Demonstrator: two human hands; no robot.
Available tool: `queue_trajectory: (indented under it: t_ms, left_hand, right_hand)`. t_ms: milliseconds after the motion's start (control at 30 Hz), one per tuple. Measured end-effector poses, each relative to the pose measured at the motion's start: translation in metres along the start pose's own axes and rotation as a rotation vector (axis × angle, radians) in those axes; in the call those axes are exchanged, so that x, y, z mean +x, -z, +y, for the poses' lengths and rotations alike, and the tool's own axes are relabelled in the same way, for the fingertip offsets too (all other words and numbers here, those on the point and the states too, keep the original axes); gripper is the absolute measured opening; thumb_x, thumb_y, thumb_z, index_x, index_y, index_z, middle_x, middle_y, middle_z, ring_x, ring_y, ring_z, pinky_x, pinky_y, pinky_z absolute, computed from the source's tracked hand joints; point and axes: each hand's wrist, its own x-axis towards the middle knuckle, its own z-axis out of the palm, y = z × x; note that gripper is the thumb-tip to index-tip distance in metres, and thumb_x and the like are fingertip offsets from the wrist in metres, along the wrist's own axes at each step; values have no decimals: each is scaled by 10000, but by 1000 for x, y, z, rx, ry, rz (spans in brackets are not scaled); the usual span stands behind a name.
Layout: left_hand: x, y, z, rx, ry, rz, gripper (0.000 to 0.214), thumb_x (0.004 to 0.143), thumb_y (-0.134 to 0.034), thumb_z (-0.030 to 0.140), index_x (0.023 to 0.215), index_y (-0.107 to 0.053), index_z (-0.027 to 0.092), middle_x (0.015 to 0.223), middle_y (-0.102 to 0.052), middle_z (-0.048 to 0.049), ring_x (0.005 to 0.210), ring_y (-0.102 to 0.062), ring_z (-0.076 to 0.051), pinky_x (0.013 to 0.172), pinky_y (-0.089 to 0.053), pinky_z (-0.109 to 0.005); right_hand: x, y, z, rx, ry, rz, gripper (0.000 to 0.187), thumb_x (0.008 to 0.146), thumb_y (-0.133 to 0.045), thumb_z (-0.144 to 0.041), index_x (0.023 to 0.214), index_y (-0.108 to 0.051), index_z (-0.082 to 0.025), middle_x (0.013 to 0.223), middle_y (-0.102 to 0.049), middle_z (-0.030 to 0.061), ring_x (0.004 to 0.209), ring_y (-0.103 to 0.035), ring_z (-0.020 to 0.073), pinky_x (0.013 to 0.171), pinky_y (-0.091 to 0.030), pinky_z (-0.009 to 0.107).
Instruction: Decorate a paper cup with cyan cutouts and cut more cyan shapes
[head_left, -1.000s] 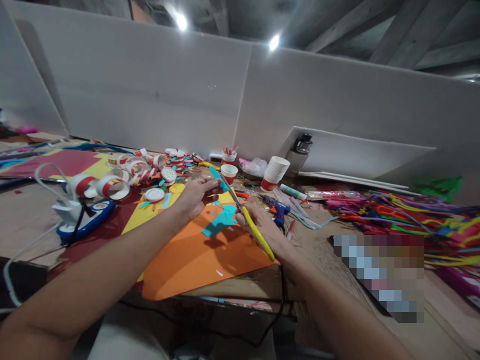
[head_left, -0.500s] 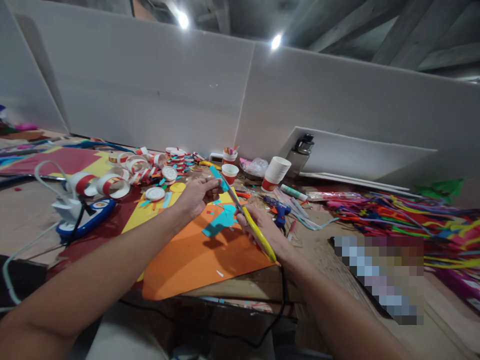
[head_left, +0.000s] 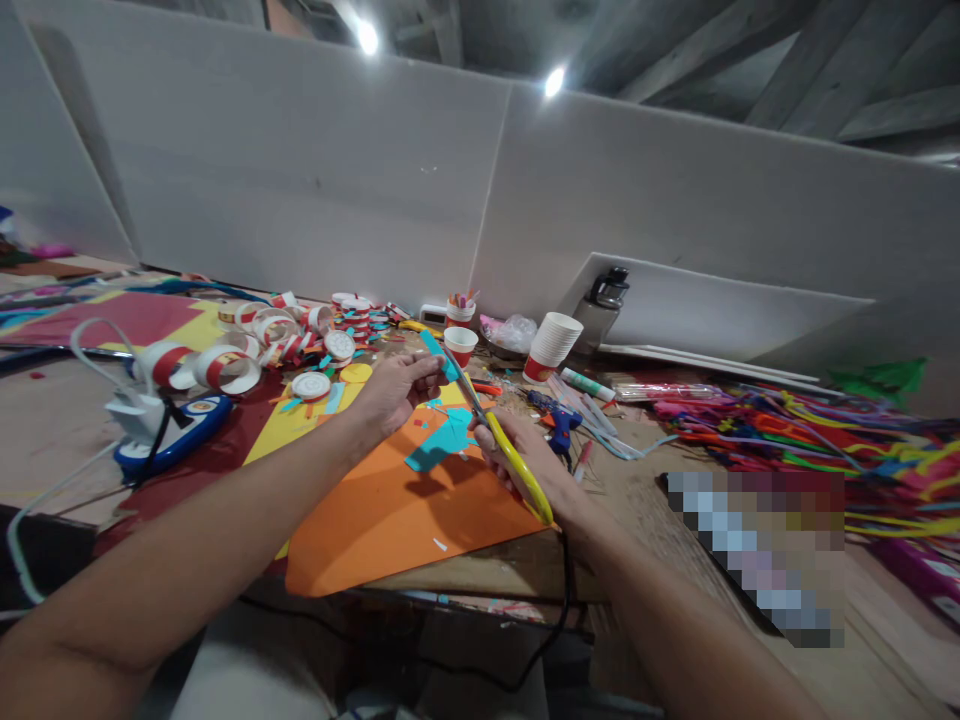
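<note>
My left hand (head_left: 394, 392) pinches a small teal paper strip (head_left: 437, 354) above the table. My right hand (head_left: 525, 460) grips yellow-handled scissors (head_left: 510, 462), whose blades reach up to the strip. Under both hands lies an orange sheet (head_left: 397, 520) with a teal paper scrap (head_left: 442, 440) and small offcuts on it. A yellow sheet (head_left: 289, 430) sits beneath the orange one on its left.
Cut red-and-white paper cup rings (head_left: 225, 365) lie scattered at left, near a blue-and-white device (head_left: 169, 435) with a white cable. A stack of paper cups (head_left: 551, 345), a blue glue gun (head_left: 559, 420) and a pile of coloured pipe cleaners (head_left: 810, 430) lie right. White panels (head_left: 315, 180) wall the back.
Almost nothing has moved. The scissors and both hands have shifted only slightly while staying on the teal strip.
</note>
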Motion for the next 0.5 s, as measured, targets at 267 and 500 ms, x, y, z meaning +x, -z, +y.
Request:
queue_trajectory:
  t_ms: [267,500]
  left_hand:
    - [0,1,0,33,9,9,133,683,-742,196,740,-645,127,693,-678,-21,602,-605,-93,558,-448,-208]
    - [-1,1,2,50,18,18,132,681,-746,210,724,-645,137,696,-673,-9,617,-598,-92,572,-448,-214]
  right_hand:
    - [2,1,4,-15,24,-17,391,798,-579,-575,748,-443,-213,572,-449,-51,479,-426,78,425,-343,182]
    - [-2,1,-2,-39,33,-10,381,805,-571,-565,756,-452,-206,577,-446,-55,478,-421,73,427,-332,177]
